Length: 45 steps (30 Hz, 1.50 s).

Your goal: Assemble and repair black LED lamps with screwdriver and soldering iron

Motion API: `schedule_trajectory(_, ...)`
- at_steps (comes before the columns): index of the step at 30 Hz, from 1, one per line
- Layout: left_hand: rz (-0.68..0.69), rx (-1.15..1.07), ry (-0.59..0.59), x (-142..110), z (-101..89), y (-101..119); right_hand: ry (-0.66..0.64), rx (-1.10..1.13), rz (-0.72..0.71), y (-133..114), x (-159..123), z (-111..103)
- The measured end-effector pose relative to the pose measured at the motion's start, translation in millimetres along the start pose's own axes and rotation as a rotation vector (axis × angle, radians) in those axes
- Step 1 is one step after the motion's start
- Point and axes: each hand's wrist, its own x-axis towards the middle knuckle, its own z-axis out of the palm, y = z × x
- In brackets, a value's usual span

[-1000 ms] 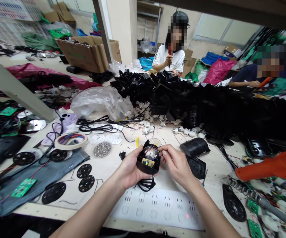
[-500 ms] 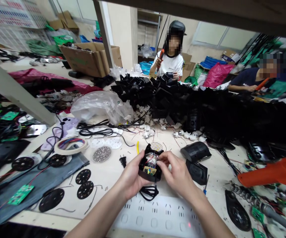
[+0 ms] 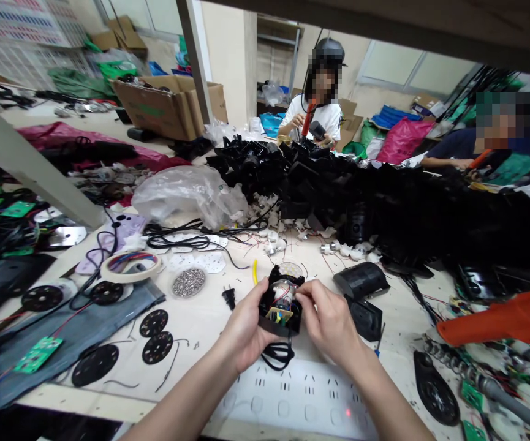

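Observation:
An opened black plastic housing (image 3: 280,326) rests in my left hand (image 3: 246,324), whose fingers wrap its left side and underside. Inside it sit a silvery motor-like cylinder (image 3: 285,294), thin red wires and a small circuit board (image 3: 278,315). At the housing's right rim, the thumb and fingers of my right hand (image 3: 328,315) are pinched together; what lies between them is hidden. A looped black cord (image 3: 277,355) hangs below the housing, above a white power strip (image 3: 295,392). Two black shell pieces (image 3: 361,283) lie right of my hands, beside a blue-tipped screwdriver (image 3: 379,342).
A dish of screws (image 3: 189,283), a black plug (image 3: 228,297) and a tape roll (image 3: 130,268) lie left. An orange power tool (image 3: 499,321) is at right. Black housings (image 3: 384,202) pile up behind. Two people work across the table, one by the cardboard box (image 3: 163,110) side.
My right fingers have shifted slightly at the housing's right rim, and more of the cylinder shows. Across the table, a person has lowered an orange tool toward a black part.

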Motion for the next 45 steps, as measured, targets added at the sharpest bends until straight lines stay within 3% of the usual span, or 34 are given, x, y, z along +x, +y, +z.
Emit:
schedule_trajectory(4,0.019,-0.001,-0.011,-0.4,-1.5,-2.3,-0.015,0.033,-0.019,1.1,3.2,-3.8)
schedule_trajectory(11,0.017,0.011,-0.138,2.3,-7.8,-2.9,0.053,0.094,0.031,0.4,6.1,-8.6)
schedule_trajectory(30,0.039,0.032,-0.053,-9.2,2.1,1.3,0.033,0.135,0.002,-0.1,7.3,-11.2)
schedule_trajectory(38,0.006,0.006,-0.181,0.7,-3.6,-1.1,0.016,0.137,0.003,4.7,5.8,-13.7)
schedule_trajectory(45,-0.004,0.001,-0.138,2.9,-1.4,-1.4,0.008,0.112,-0.054,8.6,6.2,-13.2)
